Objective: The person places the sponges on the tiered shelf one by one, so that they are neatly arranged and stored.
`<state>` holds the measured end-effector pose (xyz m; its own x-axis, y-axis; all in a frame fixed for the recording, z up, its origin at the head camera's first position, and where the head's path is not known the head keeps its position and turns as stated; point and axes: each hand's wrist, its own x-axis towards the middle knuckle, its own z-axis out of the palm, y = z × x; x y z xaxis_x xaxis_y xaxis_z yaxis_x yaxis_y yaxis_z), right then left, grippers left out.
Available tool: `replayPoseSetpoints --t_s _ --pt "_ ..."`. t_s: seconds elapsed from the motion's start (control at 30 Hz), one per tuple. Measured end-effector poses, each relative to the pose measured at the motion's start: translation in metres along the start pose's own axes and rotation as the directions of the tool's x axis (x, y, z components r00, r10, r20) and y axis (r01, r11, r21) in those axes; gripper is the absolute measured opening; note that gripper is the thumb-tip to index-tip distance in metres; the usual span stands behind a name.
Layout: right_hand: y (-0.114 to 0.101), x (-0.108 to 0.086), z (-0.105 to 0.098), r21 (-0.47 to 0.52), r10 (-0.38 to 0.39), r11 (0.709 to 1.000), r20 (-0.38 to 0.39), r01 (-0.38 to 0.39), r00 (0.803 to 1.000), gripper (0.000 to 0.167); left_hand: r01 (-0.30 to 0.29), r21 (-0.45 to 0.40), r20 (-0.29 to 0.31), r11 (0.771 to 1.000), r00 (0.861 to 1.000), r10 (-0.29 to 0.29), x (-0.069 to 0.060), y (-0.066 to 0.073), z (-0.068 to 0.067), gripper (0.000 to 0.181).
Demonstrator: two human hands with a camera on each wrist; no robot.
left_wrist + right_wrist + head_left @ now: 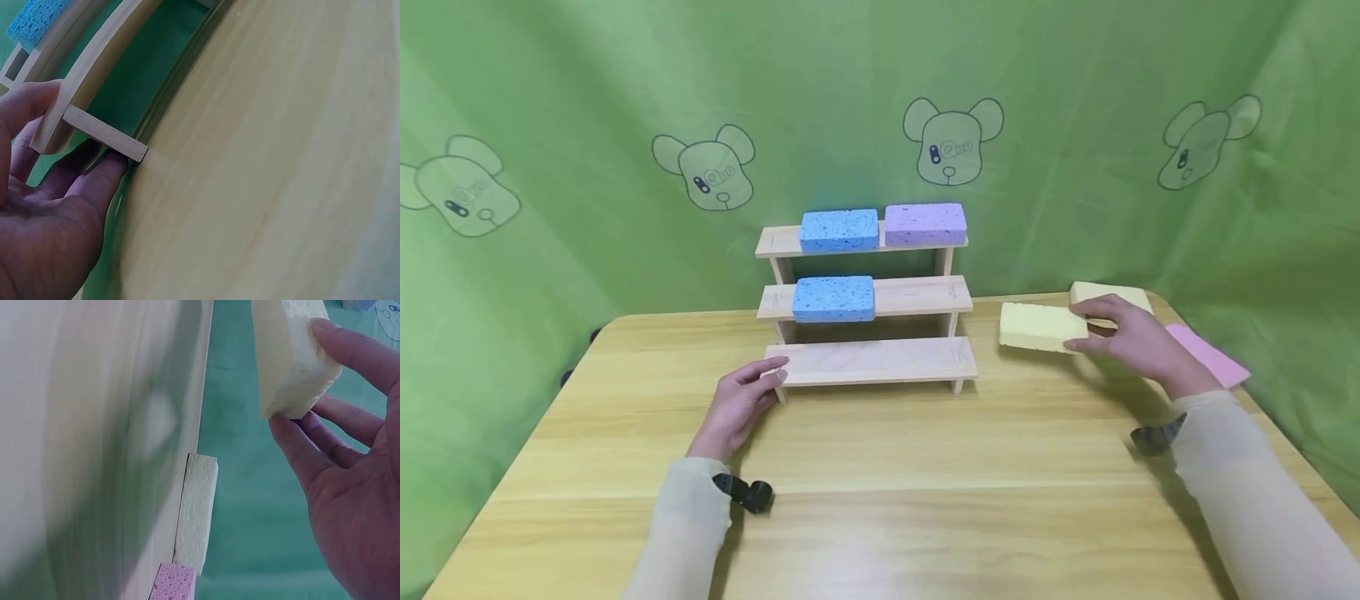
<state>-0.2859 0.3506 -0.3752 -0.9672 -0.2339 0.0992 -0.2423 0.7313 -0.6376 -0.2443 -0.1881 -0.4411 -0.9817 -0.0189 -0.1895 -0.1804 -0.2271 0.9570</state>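
A three-step wooden rack (872,362) stands at the back of the table. My left hand (745,404) holds the left end of its lowest step, fingers at the board and the leg (106,132). Out to the right, my right hand (1123,337) pinches a pale yellow sponge (1037,327) by its right end, raised above the table. On the top step sit a blue sponge (839,231) and a purple sponge (925,223) side by side. Another blue sponge (833,298) lies on the left of the middle step.
A second yellow sponge (1112,293) lies at the table's back right, partly behind my right hand. Near the right edge lies a pink sponge (1208,354), partly covered by the hand. A green curtain (850,100) with bear drawings hangs behind the wooden table (880,500).
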Motion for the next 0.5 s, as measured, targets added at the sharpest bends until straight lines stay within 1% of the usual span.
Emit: replayPoseSetpoints --t_s 0.1,0.2,0.3,0.4,0.5 --pt "-0.0013 -0.0041 -0.0003 -0.009 -0.01 1.0 0.004 0.01 1.0 0.066 0.006 0.002 0.008 1.0 1.0 -0.006 -0.0002 0.0001 -0.0003 0.037" --pt "-0.0004 -0.0067 -0.0014 -0.024 -0.031 0.999 0.008 0.031 0.999 0.066 0.008 0.003 -0.002 1.0 1.0 -0.008 -0.0008 0.0003 -0.0007 0.037" --pt "0.0011 -0.0088 -0.0026 -0.031 -0.029 0.999 0.005 0.03 1.0 0.065 0.007 0.007 -0.002 1.0 1.0 -0.007 -0.0011 0.0004 -0.0011 0.038" --pt "0.001 -0.0104 -0.0029 0.012 -0.005 1.0 0.009 0.005 1.0 0.065 0.007 0.01 0.002 1.0 1.0 -0.007 -0.0007 0.0002 -0.0013 0.039" --pt "-0.001 -0.0114 -0.0033 0.052 -0.006 0.999 0.015 0.005 1.0 0.065 0.008 0.012 -0.002 1.0 1.0 -0.008 -0.0001 0.0002 -0.0013 0.038"
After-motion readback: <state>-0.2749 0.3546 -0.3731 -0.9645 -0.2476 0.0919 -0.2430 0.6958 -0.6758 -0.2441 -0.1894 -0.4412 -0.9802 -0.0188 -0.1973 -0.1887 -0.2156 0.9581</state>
